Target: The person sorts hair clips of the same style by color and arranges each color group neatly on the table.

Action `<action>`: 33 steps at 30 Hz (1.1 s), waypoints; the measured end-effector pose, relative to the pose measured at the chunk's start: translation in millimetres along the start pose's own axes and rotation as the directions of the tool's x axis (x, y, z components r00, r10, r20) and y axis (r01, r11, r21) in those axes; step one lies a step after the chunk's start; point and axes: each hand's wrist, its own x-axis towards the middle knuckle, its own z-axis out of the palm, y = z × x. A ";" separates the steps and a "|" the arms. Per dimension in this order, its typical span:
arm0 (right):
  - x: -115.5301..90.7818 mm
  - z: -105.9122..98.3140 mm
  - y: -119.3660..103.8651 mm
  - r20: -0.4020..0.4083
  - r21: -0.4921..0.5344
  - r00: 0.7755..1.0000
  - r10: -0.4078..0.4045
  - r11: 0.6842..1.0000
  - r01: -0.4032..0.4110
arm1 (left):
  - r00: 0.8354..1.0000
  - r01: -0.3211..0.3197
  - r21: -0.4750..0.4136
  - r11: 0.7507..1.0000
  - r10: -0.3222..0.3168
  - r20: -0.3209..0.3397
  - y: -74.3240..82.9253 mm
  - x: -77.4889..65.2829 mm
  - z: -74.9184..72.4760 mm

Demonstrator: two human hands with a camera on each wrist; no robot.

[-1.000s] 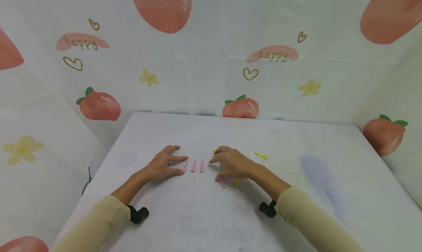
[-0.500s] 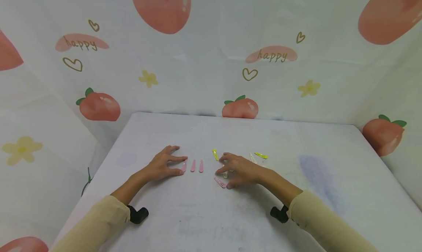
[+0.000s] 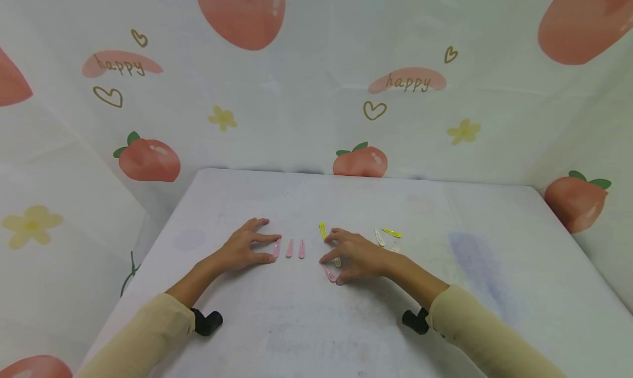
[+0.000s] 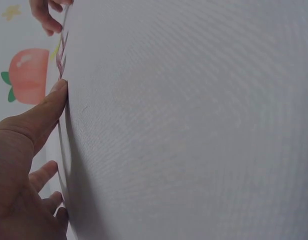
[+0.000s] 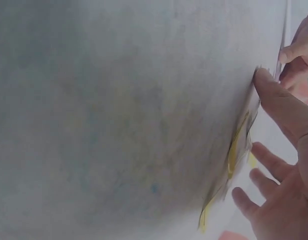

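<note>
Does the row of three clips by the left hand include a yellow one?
No, the head view shows the left clip, middle clip and right clip all pink.

Left hand (image 3: 241, 248) and right hand (image 3: 362, 254) apart (fingers (image 3: 266, 238) splayed), forearms (image 3: 199, 279) diagonally inward.

From the head I look forward and down; both wrist views, much nearer, share with it the worktop (image 3: 316, 328).

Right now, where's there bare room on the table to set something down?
The table is bare between the sleeves, along its back edge beyond the yellow clips, and at right around the bluish stain. It's crowded around the right hand, with white clips and a pink clip, and by the left hand, with three pink clips.
</note>
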 end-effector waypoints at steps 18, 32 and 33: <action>1.4 5.5 -0.7 -0.066 0.051 0.997 0.043 0.998 -0.040 | 1.000 -0.008 -0.008 1.000 0.008 0.003 0.6 -0.5 -1.3; 30.8 5.0 -8.5 -0.241 0.042 0.947 0.212 0.977 -0.208 | 1.000 -0.003 -0.005 1.000 0.003 0.005 0.2 0.0 -1.0; 33.0 4.8 -9.0 -0.243 0.043 0.947 0.212 0.977 -0.208 | 1.000 -0.001 -0.004 1.000 0.001 0.005 0.5 0.0 -1.1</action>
